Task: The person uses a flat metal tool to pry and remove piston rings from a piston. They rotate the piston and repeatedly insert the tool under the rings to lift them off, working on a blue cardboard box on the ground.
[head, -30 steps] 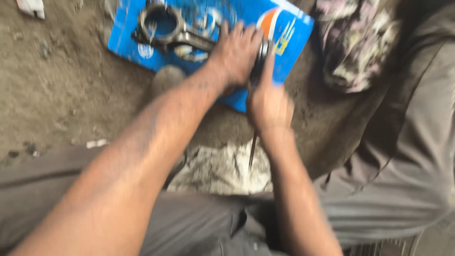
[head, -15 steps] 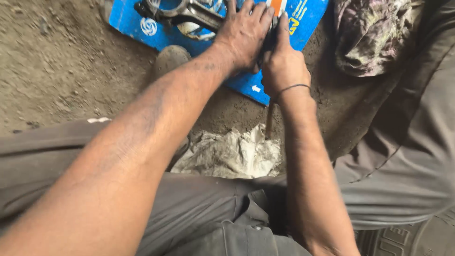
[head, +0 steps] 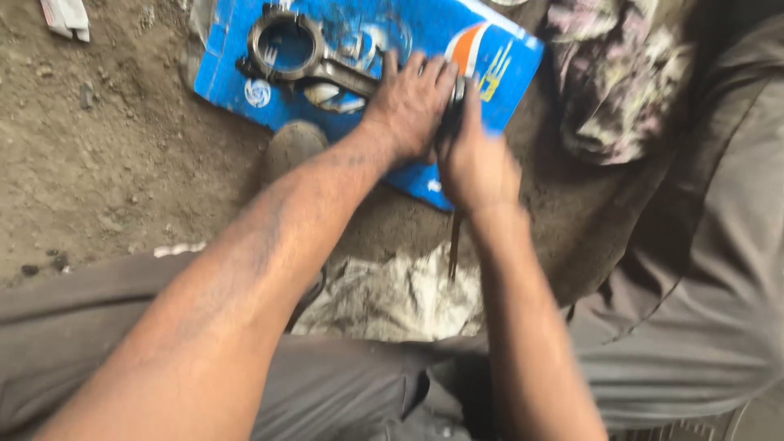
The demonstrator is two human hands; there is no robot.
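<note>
Dusty packed earth is serving as the work surface, and the person is sitting low over it with grey trousers (head: 343, 392) filling the near edge of the view. Just beyond the knees a crumpled pale rag (head: 392, 294) is lying on the ground, and a thin dark rod (head: 452, 245) is hanging down from under the right wrist toward it. Farther out, the right hand (head: 476, 167) is curling closed around something dark, apparently the upper end of that tool, though motion blur is hiding exactly what the fingers are clasping. Right beside it, touching, the left hand (head: 412, 102) is lying palm down with fingers spread, pressing on the small end of a steel connecting rod (head: 306, 57) rather than wrapping around it. That part is resting on a flattened blue cardboard box (head: 498, 57), its big ring end pointing left and lying clear of both hands. It looks heavy, rigid and probably oily, so it is likely to slide on the glossy card; the narrow shank between the two eyes seems the surest place to grasp it. At the far right a patterned cloth (head: 612, 82) is bunching up beside the box, and a small white scrap (head: 65, 15) is sitting at the top left corner.
</note>
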